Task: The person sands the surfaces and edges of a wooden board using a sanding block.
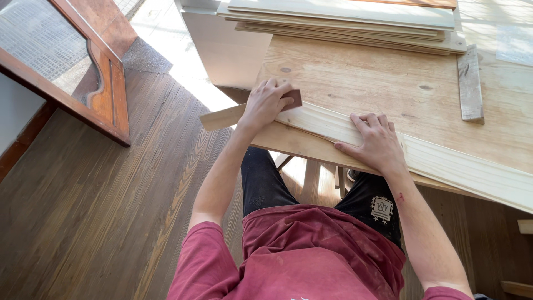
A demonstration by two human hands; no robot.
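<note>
A long pale wooden plank lies along the front edge of a plywood worktable, its left end sticking out past the table. My left hand presses a small dark brown sanding block onto the plank near that left end. My right hand lies flat on the plank farther right, fingers spread, holding it down.
A stack of thin boards sits at the back of the table. A short grey wood offcut lies at the right. A wooden framed glass door stands at the left over the dark plank floor.
</note>
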